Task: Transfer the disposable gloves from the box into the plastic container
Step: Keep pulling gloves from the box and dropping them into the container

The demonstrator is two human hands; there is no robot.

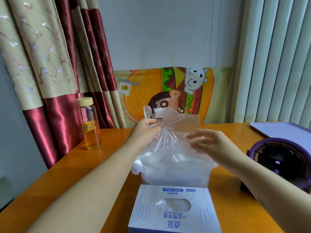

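Observation:
A white and blue glove box [175,214] lies on the orange table at the near edge, a bit of clear glove poking from its oval slot. Just behind it stands the clear plastic container [175,177], with crumpled gloves inside and hanging over its left rim. Above the container hangs a thin clear disposable glove [173,130]. My left hand [144,132] pinches it at its upper left. My right hand [212,143] is at the glove's right side with fingers spread and lightly bent, touching the film.
A glass bottle [90,125] with amber liquid and a wooden cap stands at the left of the table [70,174]. A dark purple round appliance [282,162] sits at the right, with a lilac tray [284,132] behind it. Curtains and a cartoon board line the back.

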